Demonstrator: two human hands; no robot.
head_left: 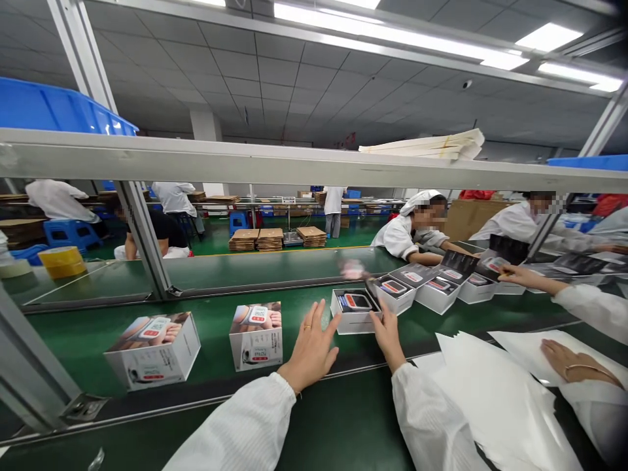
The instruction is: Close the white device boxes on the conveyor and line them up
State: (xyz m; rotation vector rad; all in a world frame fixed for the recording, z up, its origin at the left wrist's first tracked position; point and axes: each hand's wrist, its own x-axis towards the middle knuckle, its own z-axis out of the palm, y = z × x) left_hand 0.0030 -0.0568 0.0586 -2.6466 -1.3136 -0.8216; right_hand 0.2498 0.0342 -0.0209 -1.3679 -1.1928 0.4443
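My left hand point(311, 348) is open with fingers spread, its fingertips at the left edge of an open white box point(354, 322) on the green conveyor belt point(299, 314). My right hand point(387, 335) grips the box's right side near a dark insert. Inside the box lies a blood pressure monitor point(356, 301) with a red-lit display. Two closed product boxes point(154, 351) point(256, 337) stand to the left. A row of several open boxes point(436, 294) runs away to the right.
A co-worker's hand point(579, 366) rests on white sheets point(495, 392) at the right, and another hand point(524, 278) reaches toward the boxes. A metal shelf rail point(294, 160) crosses overhead, with a blue crate point(53, 108) on it.
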